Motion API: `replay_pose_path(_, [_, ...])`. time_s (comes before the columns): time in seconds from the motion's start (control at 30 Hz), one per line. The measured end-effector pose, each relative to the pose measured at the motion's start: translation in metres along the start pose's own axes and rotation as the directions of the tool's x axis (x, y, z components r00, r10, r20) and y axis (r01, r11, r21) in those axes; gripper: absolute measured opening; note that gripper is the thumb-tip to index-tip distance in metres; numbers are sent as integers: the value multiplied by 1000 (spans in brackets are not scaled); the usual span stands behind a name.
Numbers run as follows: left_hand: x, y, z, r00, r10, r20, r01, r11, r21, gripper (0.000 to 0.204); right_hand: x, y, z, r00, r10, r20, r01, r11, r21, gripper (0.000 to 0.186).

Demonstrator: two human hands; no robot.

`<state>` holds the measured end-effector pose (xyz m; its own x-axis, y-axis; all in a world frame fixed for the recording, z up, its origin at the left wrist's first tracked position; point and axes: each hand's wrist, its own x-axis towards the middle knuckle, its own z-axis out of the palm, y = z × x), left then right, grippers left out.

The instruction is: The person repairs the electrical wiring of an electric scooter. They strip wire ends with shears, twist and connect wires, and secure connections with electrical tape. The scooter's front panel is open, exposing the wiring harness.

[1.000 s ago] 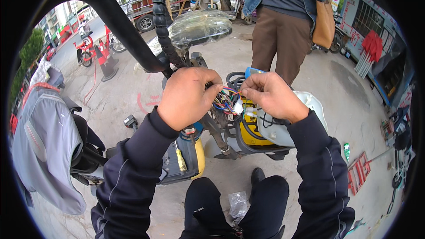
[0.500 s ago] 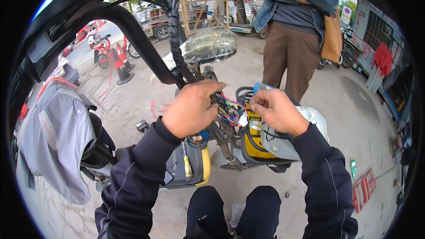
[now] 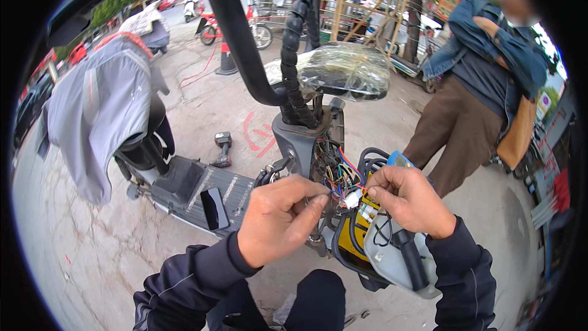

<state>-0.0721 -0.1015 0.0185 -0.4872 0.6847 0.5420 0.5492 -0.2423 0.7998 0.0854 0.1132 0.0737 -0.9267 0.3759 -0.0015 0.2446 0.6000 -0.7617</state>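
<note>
The right hand (image 3: 411,201) has its grip pinched on one of the coloured wires (image 3: 343,175) spilling from the scooter column (image 3: 296,141); the left hand (image 3: 277,217) has thumb and forefinger nearly meeting (whether on a wire, I cannot tell). A phone (image 3: 214,208) lies at the footboard's near edge.

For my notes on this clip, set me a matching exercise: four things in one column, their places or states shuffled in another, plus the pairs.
1. right hand
2. phone
3. power tool
4. grey cloth

A. on the ground
B. draped, hanging down
C. fingertips at coloured wires
D. on the footboard

Pairs: 1-C, 2-D, 3-A, 4-B
</note>
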Motion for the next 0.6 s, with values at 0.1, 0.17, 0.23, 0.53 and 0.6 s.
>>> replay_pose_path(0.1, [0,8,16,980,-197,-11,193,970,-151,25,6,5,-6,997,-2,74,-5,995,102,12])
replay_pose_path(0.17, [3,11,21,959,-281,-39,266,939,-216,31,9,8,-11,991,-36,129,14,985,171,12])
replay_pose_path(0.23, [6,13,22,941,-335,-58,316,925,-210,34,11,10,-17,983,-18,183,-16,984,180,13])
replay_pose_path(0.53, [12,21,30,870,-486,84,490,832,-259,36,27,17,-29,948,-106,299,47,979,197,18])
replay_pose_path(0.6, [11,18,35,847,-517,127,530,798,-287,35,26,17,-34,939,-82,335,16,980,196,18])
